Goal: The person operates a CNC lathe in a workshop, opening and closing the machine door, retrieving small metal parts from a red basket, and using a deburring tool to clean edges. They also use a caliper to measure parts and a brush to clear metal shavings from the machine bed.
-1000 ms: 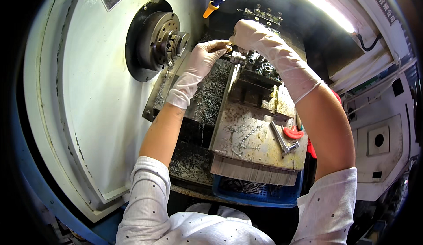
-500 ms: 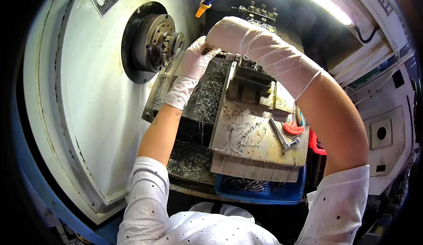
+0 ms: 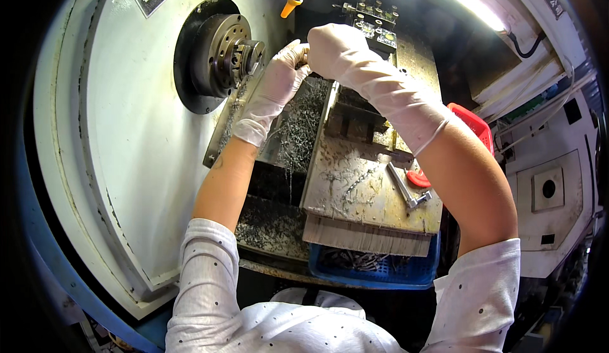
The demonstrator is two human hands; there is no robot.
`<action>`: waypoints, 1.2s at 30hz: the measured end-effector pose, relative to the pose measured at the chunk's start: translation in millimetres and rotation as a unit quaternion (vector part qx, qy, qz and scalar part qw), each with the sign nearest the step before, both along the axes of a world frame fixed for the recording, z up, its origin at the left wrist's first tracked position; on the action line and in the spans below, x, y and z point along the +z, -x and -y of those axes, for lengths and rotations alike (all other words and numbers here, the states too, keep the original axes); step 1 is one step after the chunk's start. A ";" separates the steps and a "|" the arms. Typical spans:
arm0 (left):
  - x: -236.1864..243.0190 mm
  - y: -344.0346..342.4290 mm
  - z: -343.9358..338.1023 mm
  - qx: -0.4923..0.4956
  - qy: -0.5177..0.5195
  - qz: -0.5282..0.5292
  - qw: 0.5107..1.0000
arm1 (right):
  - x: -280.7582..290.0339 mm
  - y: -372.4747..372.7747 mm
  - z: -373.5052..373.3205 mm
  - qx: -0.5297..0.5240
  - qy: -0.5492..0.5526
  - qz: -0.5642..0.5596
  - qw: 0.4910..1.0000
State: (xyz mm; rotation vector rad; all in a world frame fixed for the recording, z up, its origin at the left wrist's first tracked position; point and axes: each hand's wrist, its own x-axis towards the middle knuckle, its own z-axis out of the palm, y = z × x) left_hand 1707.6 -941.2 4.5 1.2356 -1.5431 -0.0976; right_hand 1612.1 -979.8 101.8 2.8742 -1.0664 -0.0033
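Note:
My left hand (image 3: 282, 77), in a white glove, is raised just right of the lathe chuck (image 3: 222, 58), its fingers bent and drawn together. Against its fingertips comes my right hand (image 3: 336, 49), gloved too and curled closed, with the back of the hand facing me. Whatever the two hands hold between them is hidden by the fingers. Below and to the right of my hands lies the dark tool block (image 3: 355, 121) on the machine's slide, partly covered by my right forearm. A steel T-shaped wrench (image 3: 403, 188) and a red-handled tool (image 3: 419, 178) rest on the slide's plate.
Above the hands hangs a coolant nozzle (image 3: 292, 5) with an orange tip. A tool holder (image 3: 377, 26) with several screws stands at the back. Metal chips (image 3: 295, 131) cover the bed. A blue basket (image 3: 380, 283) sits below the plate, a red basket (image 3: 472, 124) at the right.
My left hand has risen slightly, still meeting the right one. My right forearm and elbow have swung left, uncovering the upper part of the red basket and more of the back tool holder.

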 end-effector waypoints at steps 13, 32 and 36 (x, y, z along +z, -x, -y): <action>-8.3 -5.5 1.3 0.027 -0.070 -0.055 0.996 | 11.7 -20.7 5.7 0.002 -0.049 -0.141 0.989; 0.7 3.4 0.8 -0.049 -0.104 -0.168 0.979 | 10.4 -18.8 16.0 -0.004 -0.065 -0.146 0.987; 0.5 -1.7 -5.9 0.009 -0.135 -0.120 0.983 | -5.7 -28.8 24.0 0.076 0.026 -0.164 0.983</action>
